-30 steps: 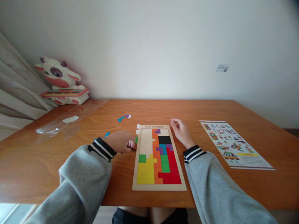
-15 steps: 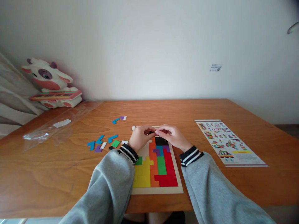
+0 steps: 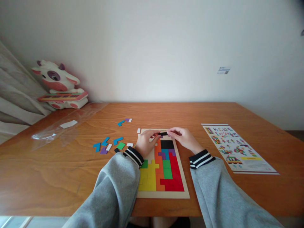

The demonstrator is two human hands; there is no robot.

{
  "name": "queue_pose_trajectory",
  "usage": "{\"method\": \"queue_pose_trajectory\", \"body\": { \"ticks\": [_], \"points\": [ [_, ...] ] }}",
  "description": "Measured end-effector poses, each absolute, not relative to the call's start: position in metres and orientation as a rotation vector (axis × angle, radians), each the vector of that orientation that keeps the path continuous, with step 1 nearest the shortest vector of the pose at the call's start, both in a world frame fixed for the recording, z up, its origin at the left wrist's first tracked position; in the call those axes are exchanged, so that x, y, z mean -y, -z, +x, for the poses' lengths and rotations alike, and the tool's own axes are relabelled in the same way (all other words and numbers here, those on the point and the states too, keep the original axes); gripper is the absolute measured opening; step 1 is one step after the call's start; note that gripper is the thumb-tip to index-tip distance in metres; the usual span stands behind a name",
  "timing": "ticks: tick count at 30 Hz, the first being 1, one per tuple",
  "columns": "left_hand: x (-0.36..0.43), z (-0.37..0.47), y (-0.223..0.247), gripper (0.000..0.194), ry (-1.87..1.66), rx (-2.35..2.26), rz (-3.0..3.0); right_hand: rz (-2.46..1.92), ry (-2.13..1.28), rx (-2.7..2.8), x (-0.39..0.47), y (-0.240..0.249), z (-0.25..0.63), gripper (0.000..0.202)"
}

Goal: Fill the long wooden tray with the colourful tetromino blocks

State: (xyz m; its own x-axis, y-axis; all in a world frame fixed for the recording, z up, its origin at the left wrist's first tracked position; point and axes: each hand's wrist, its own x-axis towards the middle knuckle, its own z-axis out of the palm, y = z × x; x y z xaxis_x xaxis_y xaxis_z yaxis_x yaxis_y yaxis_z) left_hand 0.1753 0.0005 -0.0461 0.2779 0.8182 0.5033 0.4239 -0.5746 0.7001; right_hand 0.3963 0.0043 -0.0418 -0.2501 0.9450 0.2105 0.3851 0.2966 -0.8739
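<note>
Brown tabletop point(image 3: 251, 196) across the lower frame; puzzle board point(image 3: 163, 194) bottom centre, near the front edge.
Left hand point(image 3: 145, 142) and right hand point(image 3: 184, 138) pinch opposite ends of one black piece point(image 3: 162, 134) over the board's far end. Wood separates board from printed sheet point(image 3: 237, 148), right. Left sleeve point(image 3: 114, 190) hides part of board's left side. Loose, left of centre: four blue pieces point(image 3: 118, 141), four white pieces point(image 3: 129, 144), two purple pieces point(image 3: 104, 151), one green piece point(image 3: 121, 146).

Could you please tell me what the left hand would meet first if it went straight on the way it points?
Past the black piece between the hands, the left hand would probably meet the right hand first, though depth is hard to judge.
</note>
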Motion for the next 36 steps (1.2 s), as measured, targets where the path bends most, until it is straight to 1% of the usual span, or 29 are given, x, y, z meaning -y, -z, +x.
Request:
{"method": "queue_pose_trajectory", "body": {
  "ticks": [4,10,18,29,36],
  "points": [
    [-0.001,0.169,0.047,0.017,-1.215,-1.065,2.541,-1.325,-0.852,1.843,-0.006,0.046,0.409,0.036],
    [0.000,0.171,0.050,0.019,-1.095,-0.952,2.719,-1.373,-0.811,1.897,-0.004,0.049,0.409,0.039],
    [0.001,0.170,0.051,0.024,-0.953,-1.011,2.779,-1.366,-0.637,2.048,-0.006,0.048,0.411,0.039],
    [0.006,0.171,0.047,0.027,-0.755,-1.109,2.850,-1.336,-0.685,2.049,-0.006,0.050,0.411,0.037],
    [0.006,0.173,0.048,0.028,-0.732,-1.111,2.872,-1.346,-0.665,2.051,-0.005,0.049,0.407,0.040]
  ]
}}
